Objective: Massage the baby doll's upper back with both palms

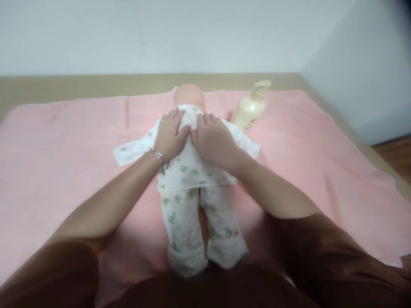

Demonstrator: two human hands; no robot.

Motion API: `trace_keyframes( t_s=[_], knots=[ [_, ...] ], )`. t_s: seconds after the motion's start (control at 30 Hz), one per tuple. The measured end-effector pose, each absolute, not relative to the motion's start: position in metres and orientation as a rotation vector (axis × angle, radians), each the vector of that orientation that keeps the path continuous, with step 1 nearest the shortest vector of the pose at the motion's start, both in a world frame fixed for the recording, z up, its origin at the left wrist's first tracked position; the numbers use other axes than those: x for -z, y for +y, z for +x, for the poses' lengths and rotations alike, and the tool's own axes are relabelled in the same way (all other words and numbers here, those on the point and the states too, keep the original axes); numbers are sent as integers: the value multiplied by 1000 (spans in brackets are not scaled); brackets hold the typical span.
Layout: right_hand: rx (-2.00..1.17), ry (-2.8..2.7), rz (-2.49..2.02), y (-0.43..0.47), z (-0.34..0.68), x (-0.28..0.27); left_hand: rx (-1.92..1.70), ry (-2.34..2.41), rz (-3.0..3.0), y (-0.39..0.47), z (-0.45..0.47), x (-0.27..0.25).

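A baby doll (189, 95) lies on a pink cloth, its bare round head pointing away from me. It wears a white patterned top (189, 173) with both sleeves spread sideways and matching trousers (183, 214) with turned-up cuffs. No face shows on the head. My left hand (170, 133) rests flat on the upper left of the top, fingers stretched out, a silver bracelet (159, 158) at the wrist. Beside it my right hand (213, 139) lies on the upper right of the top, fingers extended and slightly bent. The two thumbs almost meet in the middle.
A pale yellow pump bottle (248, 111) stands tilted-looking by the doll's right-hand sleeve. The pink cloth (64, 171) covers most of a light wooden surface (96, 85). White walls (160, 38) rise behind and at the right, and brown floor (396, 158) shows at the right edge.
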State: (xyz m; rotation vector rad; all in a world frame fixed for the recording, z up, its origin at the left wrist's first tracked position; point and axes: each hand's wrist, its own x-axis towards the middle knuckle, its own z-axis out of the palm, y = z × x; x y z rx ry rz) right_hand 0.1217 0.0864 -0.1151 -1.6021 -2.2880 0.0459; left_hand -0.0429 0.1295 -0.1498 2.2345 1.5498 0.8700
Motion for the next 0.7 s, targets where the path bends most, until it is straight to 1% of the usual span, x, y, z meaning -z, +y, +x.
trace_keyframes(
  t_s=[0.17, 0.4, 0.53, 0.7],
  knots=[
    [-131, -2323, -1603, 79, 116, 114, -818, 1632, 2240, 124, -39, 146],
    [-266, -2277, -1682, 115, 129, 110, -755, 1673, 2231, 92, -20, 133],
    [-230, -2237, -1664, 122, 133, 114, -745, 1634, 2250, 86, -17, 133],
    [-138, -2315, -1661, 102, 128, 109, -794, 1594, 2256, 113, -30, 143]
  ],
)
